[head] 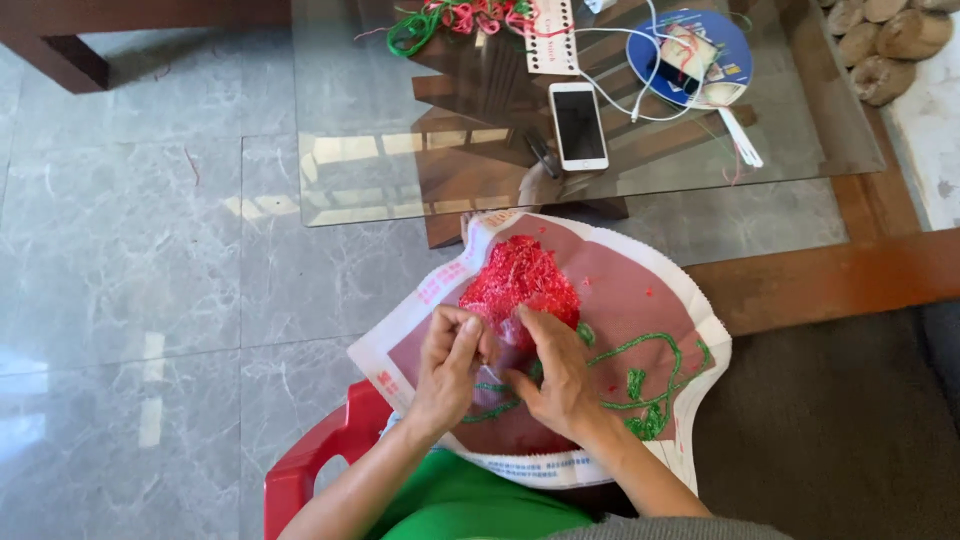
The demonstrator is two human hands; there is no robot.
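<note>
L hand point(447, 362) & R hand point(557, 375) sit close together, fingertips pinched on the embroidery canvas point(640, 300) at the lower edge of its red stitched patch point(518, 278), prob. to keep cloth taut; needle too small to tell. Canvas lies across lap, over red plastic stool point(320, 455). Beyond: glass table point(380, 180) w/ white phone point(578, 125) & thread bundle point(450, 18) w/in reach.

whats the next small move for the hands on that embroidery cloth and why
Probably draw the thread through at the lower edge of the red stitched patch. Both the left hand and the right hand pinch together there on the embroidery cloth, where red stitching ends and bare cloth begins. Whether a needle is held is too small to tell.
</note>
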